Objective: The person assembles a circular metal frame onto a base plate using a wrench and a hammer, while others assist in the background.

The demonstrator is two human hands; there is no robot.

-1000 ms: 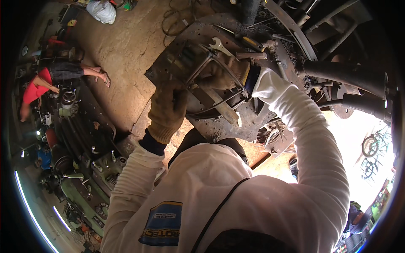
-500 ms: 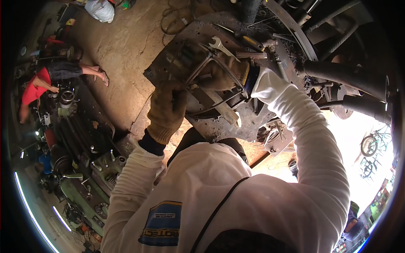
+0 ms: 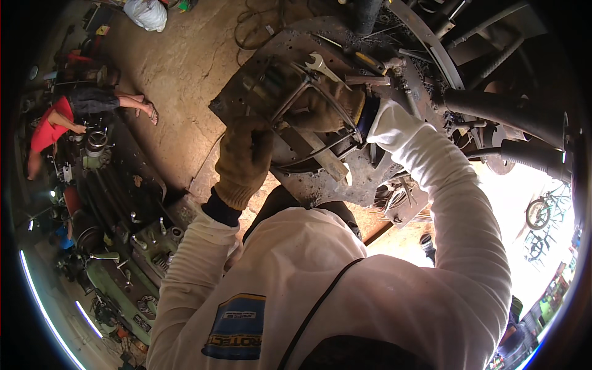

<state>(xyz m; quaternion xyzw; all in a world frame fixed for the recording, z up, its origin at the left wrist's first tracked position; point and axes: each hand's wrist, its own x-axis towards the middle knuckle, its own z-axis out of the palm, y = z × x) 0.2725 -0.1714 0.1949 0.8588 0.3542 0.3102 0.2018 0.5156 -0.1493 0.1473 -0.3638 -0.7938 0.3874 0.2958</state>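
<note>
A dark metal frame of bent, welded bars [image 3: 292, 102] rests on the steel worktable [image 3: 364, 185] in front of me. My left hand [image 3: 245, 157], in a brown work glove, is closed at the frame's left side. Behind the bars is my right hand [image 3: 330, 111], gloved alike, its fingers curled and partly hidden by the frame. What those fingers grip is too dark to make out. A flat metal bar [image 3: 316, 152] lies slantwise under the curved rods, close to both hands. Just beyond the right hand lies an open-ended wrench [image 3: 322, 65].
Thick dark pipes [image 3: 505, 111] and other metal stock crowd the right side. A yellow-handled tool [image 3: 368, 61] lies at the table's far part. Green machinery [image 3: 117, 280] stands at left, where a person in a red top [image 3: 49, 126] works. Cable [image 3: 250, 28] loops across the floor.
</note>
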